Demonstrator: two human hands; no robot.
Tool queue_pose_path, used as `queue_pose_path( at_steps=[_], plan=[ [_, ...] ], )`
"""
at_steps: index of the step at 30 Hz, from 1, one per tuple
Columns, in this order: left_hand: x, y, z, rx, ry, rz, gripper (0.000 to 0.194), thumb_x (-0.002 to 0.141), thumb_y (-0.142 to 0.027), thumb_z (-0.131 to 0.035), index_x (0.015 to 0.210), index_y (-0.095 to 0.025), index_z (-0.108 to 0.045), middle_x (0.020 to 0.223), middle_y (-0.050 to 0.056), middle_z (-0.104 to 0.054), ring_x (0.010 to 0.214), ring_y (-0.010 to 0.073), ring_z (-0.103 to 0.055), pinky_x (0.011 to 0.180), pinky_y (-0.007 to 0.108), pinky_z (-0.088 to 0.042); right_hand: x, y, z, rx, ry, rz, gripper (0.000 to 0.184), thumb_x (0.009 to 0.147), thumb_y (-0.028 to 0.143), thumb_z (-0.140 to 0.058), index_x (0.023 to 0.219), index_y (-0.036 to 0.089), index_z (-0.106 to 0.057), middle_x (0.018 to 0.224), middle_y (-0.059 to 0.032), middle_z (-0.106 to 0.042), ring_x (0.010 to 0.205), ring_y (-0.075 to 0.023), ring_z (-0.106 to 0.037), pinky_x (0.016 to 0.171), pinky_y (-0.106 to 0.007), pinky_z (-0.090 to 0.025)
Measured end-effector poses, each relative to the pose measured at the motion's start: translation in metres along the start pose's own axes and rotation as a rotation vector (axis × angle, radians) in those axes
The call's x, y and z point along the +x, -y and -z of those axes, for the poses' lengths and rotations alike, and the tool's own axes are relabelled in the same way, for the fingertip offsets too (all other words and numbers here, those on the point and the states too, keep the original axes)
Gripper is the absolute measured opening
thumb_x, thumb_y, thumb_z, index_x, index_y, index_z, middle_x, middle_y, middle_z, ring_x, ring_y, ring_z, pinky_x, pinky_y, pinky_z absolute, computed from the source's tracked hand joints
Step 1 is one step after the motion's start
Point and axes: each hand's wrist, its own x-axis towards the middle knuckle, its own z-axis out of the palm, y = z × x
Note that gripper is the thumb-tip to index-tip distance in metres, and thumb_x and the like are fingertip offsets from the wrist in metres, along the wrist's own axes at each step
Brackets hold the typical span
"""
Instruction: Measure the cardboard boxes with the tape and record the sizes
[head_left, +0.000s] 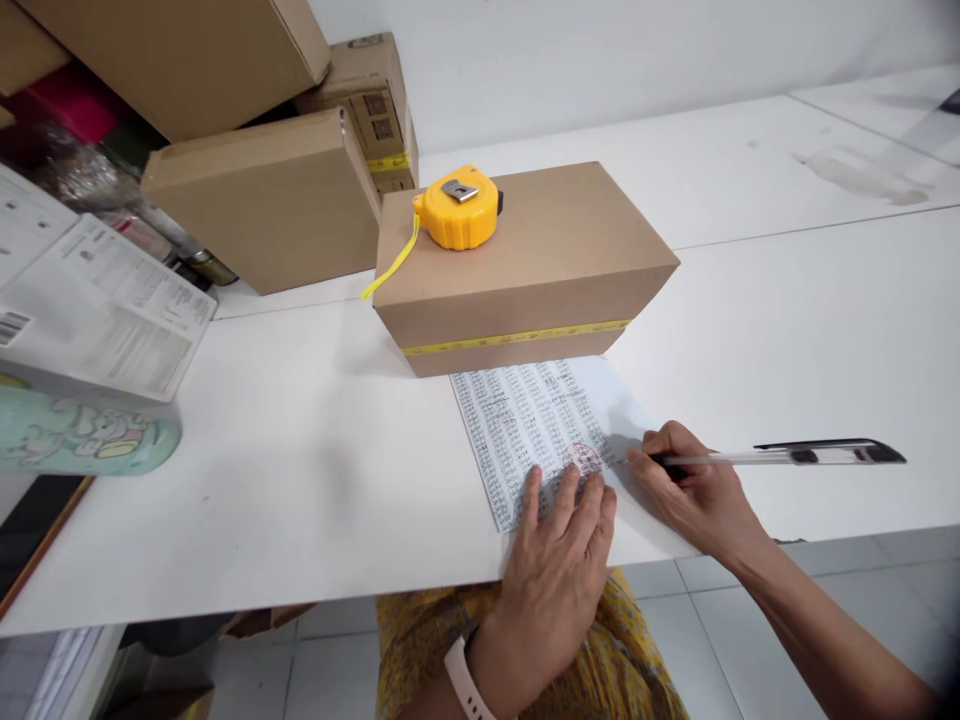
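Observation:
A sheet of paper [517, 410] with dense columns of small dark writing and a round red mark lies near the table's front edge. My left hand [559, 560] rests flat on its lower part, fingers spread, with a pale band on the wrist. Pinched in my right hand [697, 490] is a pen [757, 457] with a clear barrel and black clip; its tip is at the paper's right part, by the end of the writing. Just beyond the paper stands a cardboard box [525, 290] with yellow tape, and a yellow tape measure [459, 212] sits on top of it.
More cardboard boxes [277, 200] are piled at the back left against the wall. At the left are a white printed box [112, 300] and a mint-green patterned bottle [82, 432] lying sideways. The white table [262, 480] ends just in front of my body.

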Motion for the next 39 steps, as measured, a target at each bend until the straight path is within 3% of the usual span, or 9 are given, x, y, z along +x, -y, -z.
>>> queue_pose_path(
  at_steps=[25,31,35,37,39],
  plan=[
    [0.000,0.001,-0.002,-0.027,-0.004,0.003,0.048,0.106,-0.027,-0.039,0.150,-0.012,-0.046,0.155,0.005,-0.050,0.146,0.0294,-0.037,0.120,0.054,-0.034,-0.001,-0.006,0.001,-0.060,-0.004,-0.025,0.024,0.094,0.032,-0.058,0.074,0.025,-0.047,0.065,0.0037,-0.045,0.054,-0.0120,-0.039,0.048,-0.027,-0.031],
    [-0.001,0.000,-0.003,-0.051,0.014,0.003,0.051,0.106,-0.033,-0.040,0.151,-0.011,-0.044,0.158,0.006,-0.047,0.148,0.0295,-0.034,0.122,0.055,-0.031,-0.003,-0.003,0.000,-0.039,-0.026,-0.032,0.026,0.094,0.033,-0.058,0.073,0.025,-0.045,0.063,0.0044,-0.043,0.053,-0.0116,-0.037,0.047,-0.026,-0.030],
    [-0.001,0.002,-0.004,-0.078,0.018,0.010,0.052,0.106,-0.035,-0.040,0.152,-0.011,-0.043,0.159,0.006,-0.046,0.149,0.0290,-0.034,0.124,0.055,-0.030,-0.001,-0.005,0.002,-0.083,-0.177,-0.035,0.024,0.095,0.038,-0.059,0.078,0.025,-0.048,0.067,0.0030,-0.051,0.056,-0.0128,-0.043,0.049,-0.026,-0.035],
    [-0.001,0.001,-0.004,-0.099,0.012,0.015,0.052,0.106,-0.037,-0.040,0.152,-0.011,-0.042,0.159,0.006,-0.046,0.149,0.0287,-0.035,0.124,0.055,-0.030,0.006,-0.008,0.010,-0.191,-0.262,-0.031,0.018,0.096,0.041,-0.058,0.090,0.025,-0.054,0.078,-0.0005,-0.060,0.062,-0.0150,-0.052,0.051,-0.027,-0.039],
    [-0.003,-0.002,-0.004,-0.139,0.000,0.020,0.054,0.106,-0.041,-0.041,0.152,-0.011,-0.042,0.158,0.006,-0.048,0.149,0.0286,-0.036,0.124,0.056,-0.031,0.016,-0.013,0.021,-0.378,-0.253,0.039,0.017,0.098,0.040,-0.052,0.105,0.025,-0.058,0.091,-0.0053,-0.064,0.073,-0.0197,-0.060,0.058,-0.031,-0.045]
  ],
)
